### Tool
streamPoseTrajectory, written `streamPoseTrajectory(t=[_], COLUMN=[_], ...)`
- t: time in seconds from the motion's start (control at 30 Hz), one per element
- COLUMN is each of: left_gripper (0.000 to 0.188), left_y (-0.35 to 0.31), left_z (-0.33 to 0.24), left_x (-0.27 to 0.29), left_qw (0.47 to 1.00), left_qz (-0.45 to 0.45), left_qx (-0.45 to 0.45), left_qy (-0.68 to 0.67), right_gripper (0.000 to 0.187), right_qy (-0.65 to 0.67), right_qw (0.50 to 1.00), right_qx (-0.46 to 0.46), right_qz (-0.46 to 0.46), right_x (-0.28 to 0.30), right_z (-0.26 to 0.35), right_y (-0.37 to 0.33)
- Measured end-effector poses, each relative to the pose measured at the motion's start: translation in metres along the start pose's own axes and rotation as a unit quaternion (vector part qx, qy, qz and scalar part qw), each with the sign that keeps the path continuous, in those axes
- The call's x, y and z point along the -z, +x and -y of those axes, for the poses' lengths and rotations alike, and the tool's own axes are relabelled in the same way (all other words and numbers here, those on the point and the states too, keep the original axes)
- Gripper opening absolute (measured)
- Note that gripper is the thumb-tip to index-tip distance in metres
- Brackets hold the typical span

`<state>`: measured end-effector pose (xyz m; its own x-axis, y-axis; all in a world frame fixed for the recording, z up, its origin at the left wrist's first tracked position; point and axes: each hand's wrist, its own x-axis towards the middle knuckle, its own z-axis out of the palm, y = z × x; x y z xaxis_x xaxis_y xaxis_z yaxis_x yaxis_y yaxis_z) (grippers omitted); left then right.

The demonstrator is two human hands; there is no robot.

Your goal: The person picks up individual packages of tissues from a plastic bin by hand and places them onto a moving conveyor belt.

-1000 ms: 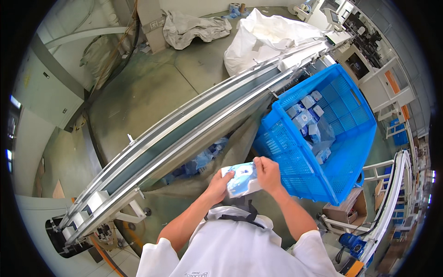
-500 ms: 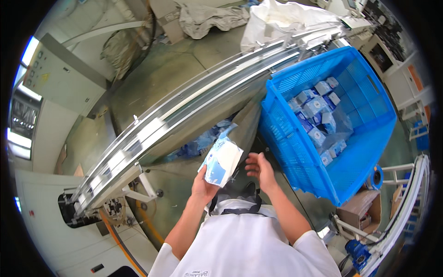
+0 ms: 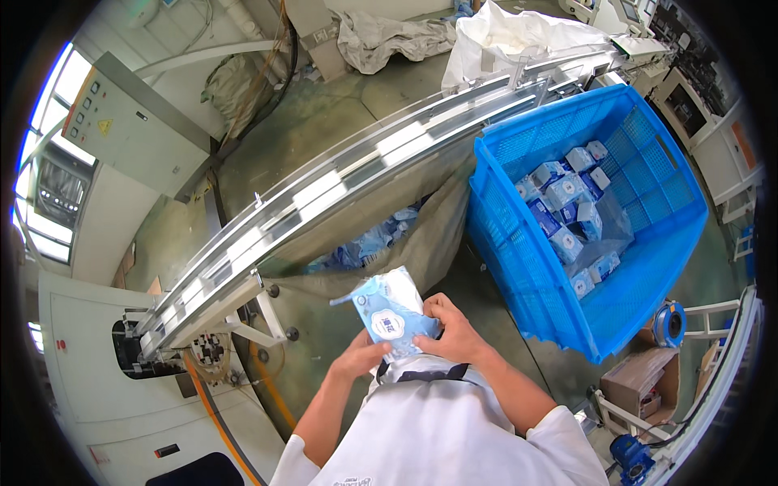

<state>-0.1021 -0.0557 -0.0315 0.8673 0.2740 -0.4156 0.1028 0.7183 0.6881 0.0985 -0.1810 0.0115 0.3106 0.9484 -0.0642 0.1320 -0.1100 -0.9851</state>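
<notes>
A soft blue and white packet (image 3: 392,312) is held in front of my chest. My left hand (image 3: 357,357) grips its lower left edge and my right hand (image 3: 454,330) grips its right side. To the right stands a big blue plastic crate (image 3: 527,267) with several similar blue and white packets (image 3: 567,211) in it. Straight ahead, under the conveyor, an open grey sack (image 3: 438,235) holds more blue packets (image 3: 369,243).
A long metal conveyor (image 3: 340,190) runs diagonally from lower left to upper right. A grey control cabinet (image 3: 130,130) stands at the left, a white bulk bag (image 3: 519,32) and crumpled sheeting at the top. A cardboard box (image 3: 640,381) and a metal frame sit at lower right.
The packet was held by both hands, then by the left hand alone, raised toward the conveyor. Now both hands hold it again near my chest. The view has swung left.
</notes>
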Motion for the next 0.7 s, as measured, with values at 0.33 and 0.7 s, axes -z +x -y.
streamPoseTrajectory(t=[0.33, 0.7], left_gripper=[0.039, 0.025], left_y=[0.042, 0.117], left_z=[-0.044, 0.021], left_x=[-0.012, 0.029], left_qw=[0.979, 0.924], left_qz=[-0.200, -0.237], left_qx=[-0.038, -0.295], left_qy=[-0.011, 0.045], right_gripper=[0.021, 0.023], right_qy=[-0.062, -0.270], right_qw=[0.997, 0.928], right_qx=[0.032, 0.201], right_qz=[0.021, -0.161], right_x=[0.005, -0.079], right_z=[0.008, 0.007], right_y=[-0.007, -0.008])
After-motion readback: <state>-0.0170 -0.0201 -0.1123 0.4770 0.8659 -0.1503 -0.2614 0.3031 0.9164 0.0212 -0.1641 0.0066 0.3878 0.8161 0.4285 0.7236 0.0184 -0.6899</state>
